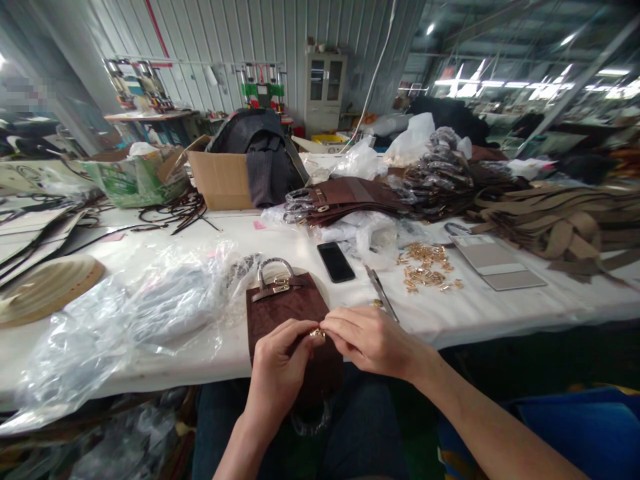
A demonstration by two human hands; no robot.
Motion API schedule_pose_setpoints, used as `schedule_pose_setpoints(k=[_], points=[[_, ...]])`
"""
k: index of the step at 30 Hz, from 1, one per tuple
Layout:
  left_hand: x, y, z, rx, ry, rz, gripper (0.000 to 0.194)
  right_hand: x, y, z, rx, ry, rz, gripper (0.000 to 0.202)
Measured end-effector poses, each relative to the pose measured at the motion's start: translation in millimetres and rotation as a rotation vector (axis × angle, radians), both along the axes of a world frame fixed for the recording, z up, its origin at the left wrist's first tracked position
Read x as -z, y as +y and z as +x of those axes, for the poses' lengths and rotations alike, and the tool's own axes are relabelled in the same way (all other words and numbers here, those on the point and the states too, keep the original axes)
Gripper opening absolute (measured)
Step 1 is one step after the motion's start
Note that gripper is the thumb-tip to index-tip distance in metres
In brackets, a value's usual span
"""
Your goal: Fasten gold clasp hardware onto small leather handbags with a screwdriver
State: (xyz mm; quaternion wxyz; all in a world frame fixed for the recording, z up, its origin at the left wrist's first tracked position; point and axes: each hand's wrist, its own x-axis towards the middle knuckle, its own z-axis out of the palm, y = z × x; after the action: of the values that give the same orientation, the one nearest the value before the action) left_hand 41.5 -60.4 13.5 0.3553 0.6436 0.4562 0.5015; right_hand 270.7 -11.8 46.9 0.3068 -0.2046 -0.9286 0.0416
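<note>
Left of my hands: the left hand (280, 363) pinches a small gold metal piece (317, 333) between thumb and fingers.
Right of my hands: the right hand (373, 339) has its fingertips closed together at that same piece, meeting the left.
Brown bag panel (285, 308): beneath my hands, partly on the desk (350, 300) and hanging over its front edge, handle at the far end.
Phone (335, 261): beyond the panel, to its right.
Pen-like tool (381, 293): between phone and gold fittings (427, 265).
</note>
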Motion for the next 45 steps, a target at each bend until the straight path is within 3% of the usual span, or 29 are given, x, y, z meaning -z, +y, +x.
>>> schedule_pose_setpoints(k=[5, 13, 21, 26, 30, 37, 45], points=[[-6.5, -6, 2, 0.006, -0.004, -0.035, 0.014, 4.2, -5, -3, 0.012, 0.055, -0.098, 0.021], [-15.0, -13, 7, 0.003, -0.004, -0.072, 0.013, 6.5, -15, -11, 0.078, 0.328, -0.457, 0.017], [-11.4, -16, 15, -0.024, -0.047, -0.089, 0.014, 5.8, -21, -13, 0.189, 0.363, -0.697, 0.023], [-4.5, -15, 15, -0.104, -0.123, -0.109, 0.008, 12.7, -27, -10, 0.214, 0.493, -0.662, 0.016], [-8.2, -17, 13, -0.075, -0.152, -0.099, 0.009, 15.3, -35, -9, 0.149, 0.579, -0.598, 0.015], [-22.4, -24, 12, -0.014, -0.154, 0.042, 0.011, -3.2, -42, -8, 0.106, 0.550, -0.730, 0.005], [-27.6, -32, 11, -0.024, -0.103, 0.029, 0.011, -7.3, -58, -12, 0.102, 0.476, -0.506, 0.015]])
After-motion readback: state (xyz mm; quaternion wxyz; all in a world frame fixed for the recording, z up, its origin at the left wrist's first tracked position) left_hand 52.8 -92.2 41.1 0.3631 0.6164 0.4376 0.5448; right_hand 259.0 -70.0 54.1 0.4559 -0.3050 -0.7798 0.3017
